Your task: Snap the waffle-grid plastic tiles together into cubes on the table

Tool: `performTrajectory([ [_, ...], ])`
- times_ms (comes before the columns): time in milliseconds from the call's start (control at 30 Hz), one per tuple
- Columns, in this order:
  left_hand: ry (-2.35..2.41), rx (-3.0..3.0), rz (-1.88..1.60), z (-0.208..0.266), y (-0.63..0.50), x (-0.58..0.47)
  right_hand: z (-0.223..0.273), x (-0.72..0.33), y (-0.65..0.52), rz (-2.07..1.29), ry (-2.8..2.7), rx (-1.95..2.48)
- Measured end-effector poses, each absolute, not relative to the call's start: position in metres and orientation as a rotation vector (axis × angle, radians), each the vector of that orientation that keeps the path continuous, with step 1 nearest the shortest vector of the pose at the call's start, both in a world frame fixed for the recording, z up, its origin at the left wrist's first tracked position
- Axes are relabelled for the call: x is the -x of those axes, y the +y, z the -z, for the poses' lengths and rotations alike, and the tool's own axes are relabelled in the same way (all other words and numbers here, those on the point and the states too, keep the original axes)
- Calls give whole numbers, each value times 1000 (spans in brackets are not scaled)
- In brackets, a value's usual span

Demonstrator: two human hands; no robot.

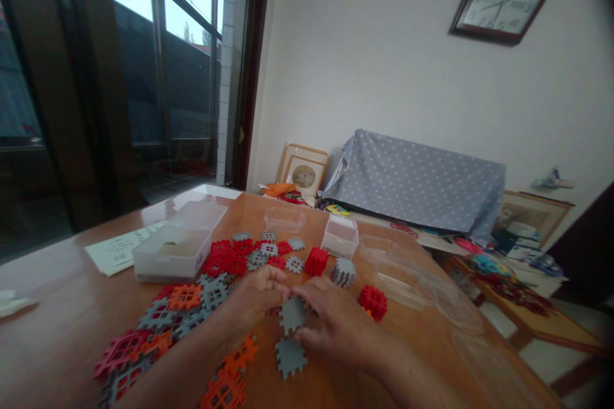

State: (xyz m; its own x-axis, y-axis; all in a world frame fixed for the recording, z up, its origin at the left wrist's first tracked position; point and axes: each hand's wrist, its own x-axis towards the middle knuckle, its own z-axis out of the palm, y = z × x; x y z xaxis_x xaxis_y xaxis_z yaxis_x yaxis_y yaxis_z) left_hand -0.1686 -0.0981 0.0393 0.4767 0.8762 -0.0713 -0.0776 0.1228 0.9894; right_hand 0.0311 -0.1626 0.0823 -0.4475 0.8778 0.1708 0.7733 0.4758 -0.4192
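A gray tile (pixel 292 316), apparently being positioned, is pinched by the right hand (pixel 333 313) at its nine o'clock, with a second tile (pixel 290 358) at the first's six; the left hand's (pixel 256 297) hold cannot be told, and steadiness seems called for.

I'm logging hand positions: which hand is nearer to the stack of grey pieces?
Right: the right hand is just on the near side of the stack of grey pieces; the left hand is farther off, to the stack's left.

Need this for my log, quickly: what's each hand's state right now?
Left hand: curled; whether it holds anything can't be told.
Right hand: partly curled at a gray toothed tile; firm grip can't be told.
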Motion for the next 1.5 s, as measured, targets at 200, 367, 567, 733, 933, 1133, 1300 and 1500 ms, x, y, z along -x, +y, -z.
performTrajectory([
  [200,806,-1250,-792,-40,-102,166,-81,-33,-168,-440,-2334,1415],
  [367,868,-1262,-756,-41,-104,164,-83,-39,-169,-354,-2275,1425],
  [567,952,-1336,-773,-32,-98,168,-81,-95,-136,-289,-2127,1518],
  [733,986,-1351,-753,-30,-92,167,-77,-156,-99,-267,-2066,1692],
  [933,999,-1373,-728,-33,-92,166,-71,-183,-79,-348,-2073,1751],
  [1133,993,-1396,-728,-32,-92,167,-61,-186,-70,-440,-2082,1756],
  [1300,1005,-1416,-724,-28,-90,167,-51,-192,-65,-485,-2061,1773],
  [1500,1029,-1440,-733,-29,-91,166,-42,-192,-58,-503,-2036,1752],
])
